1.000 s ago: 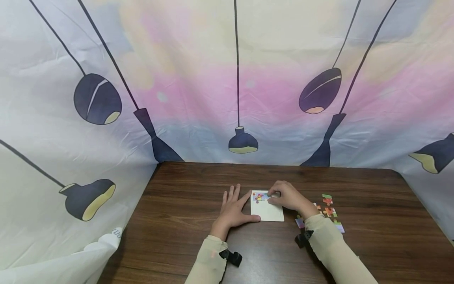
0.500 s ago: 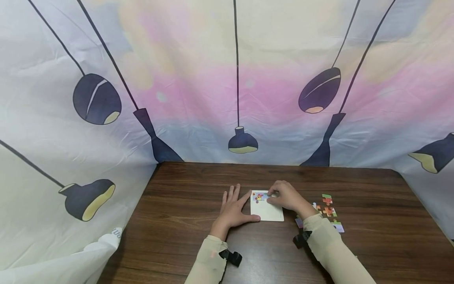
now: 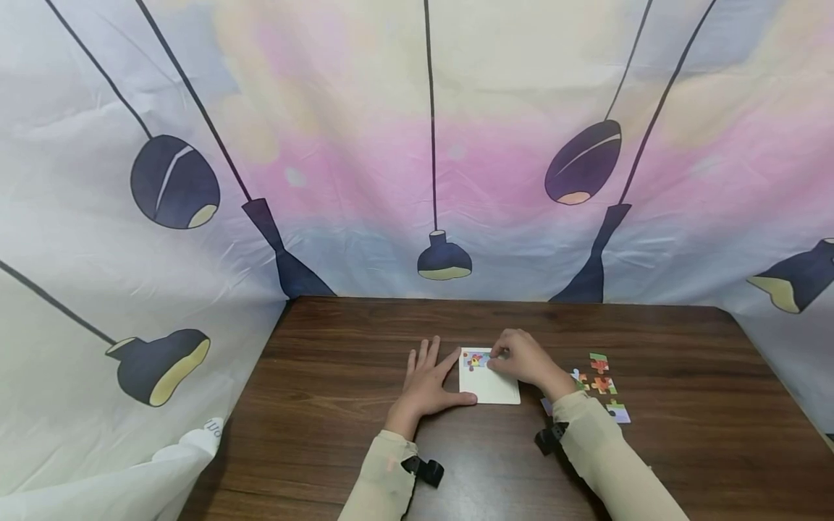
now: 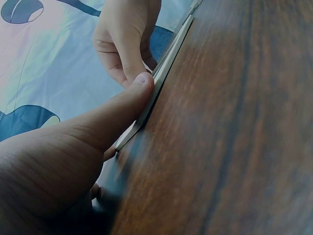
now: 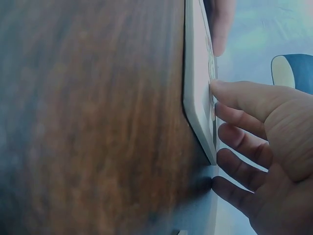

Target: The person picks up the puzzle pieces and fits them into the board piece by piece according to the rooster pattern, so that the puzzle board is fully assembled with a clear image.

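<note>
A small white puzzle board (image 3: 490,387) lies on the table, with a few joined colourful puzzle pieces (image 3: 474,362) in its upper left. My left hand (image 3: 428,389) rests at the board's left side, fingers spread, index fingertip at the upper corner and thumb on the lower edge. In the left wrist view the left thumb (image 4: 120,105) presses on the board's rim. At the top of the board my right hand (image 3: 526,359) pinches a puzzle piece between thumb and index finger, mostly hidden by them. The right wrist view shows those fingertips (image 5: 218,88) low over the board.
Loose puzzle pieces (image 3: 602,385) lie on the brown wooden table (image 3: 704,405) to the right, some partly behind the right forearm. A curtain (image 3: 365,181) printed with lamps hangs behind and along the left side. Each wrist carries a black camera mount.
The right hand and forearm have shifted very slightly left, uncovering a little more of the loose pieces. The left hand keeps its place on the board. The head view has shifted slightly.
</note>
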Tool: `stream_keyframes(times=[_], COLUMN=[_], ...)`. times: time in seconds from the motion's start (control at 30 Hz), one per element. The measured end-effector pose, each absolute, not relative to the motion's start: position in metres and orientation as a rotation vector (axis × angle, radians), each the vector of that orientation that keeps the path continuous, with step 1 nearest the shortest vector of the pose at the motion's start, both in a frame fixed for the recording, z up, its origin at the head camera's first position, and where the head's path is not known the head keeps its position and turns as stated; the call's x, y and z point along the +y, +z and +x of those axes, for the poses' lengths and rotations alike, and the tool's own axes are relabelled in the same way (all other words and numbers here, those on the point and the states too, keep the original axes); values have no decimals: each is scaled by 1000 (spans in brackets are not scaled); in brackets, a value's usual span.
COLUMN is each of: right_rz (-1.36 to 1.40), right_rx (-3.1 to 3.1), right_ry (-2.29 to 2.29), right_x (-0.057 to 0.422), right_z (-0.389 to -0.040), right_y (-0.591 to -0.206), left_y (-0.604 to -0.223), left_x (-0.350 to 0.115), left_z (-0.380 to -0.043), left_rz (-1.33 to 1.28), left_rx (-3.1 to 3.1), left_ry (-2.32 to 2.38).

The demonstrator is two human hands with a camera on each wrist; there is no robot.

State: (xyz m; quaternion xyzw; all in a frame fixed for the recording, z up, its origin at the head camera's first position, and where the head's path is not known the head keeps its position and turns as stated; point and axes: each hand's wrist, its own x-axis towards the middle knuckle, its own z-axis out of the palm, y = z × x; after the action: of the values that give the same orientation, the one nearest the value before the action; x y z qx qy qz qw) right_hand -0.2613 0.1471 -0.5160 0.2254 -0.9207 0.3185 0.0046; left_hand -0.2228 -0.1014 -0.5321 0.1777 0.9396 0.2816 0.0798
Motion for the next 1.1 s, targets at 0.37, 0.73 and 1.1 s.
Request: stream_keyframes(times=[0.37,0.73,1.1], right_rz=[709,698,738], right_rx=[-2879,-2885,-2882], right_ry=[973,968,992], right_x=[145,147,148], right_z=[-261,-260,-259], right_y=[-514,-515,-514], left_y=[-532,-533,-537], left_x=[-101,-102,-103], left_z=[-223,-223,-223], left_rz=[537,565,593], left_rx=[2828,2811,2814], left_ry=[827,895,881])
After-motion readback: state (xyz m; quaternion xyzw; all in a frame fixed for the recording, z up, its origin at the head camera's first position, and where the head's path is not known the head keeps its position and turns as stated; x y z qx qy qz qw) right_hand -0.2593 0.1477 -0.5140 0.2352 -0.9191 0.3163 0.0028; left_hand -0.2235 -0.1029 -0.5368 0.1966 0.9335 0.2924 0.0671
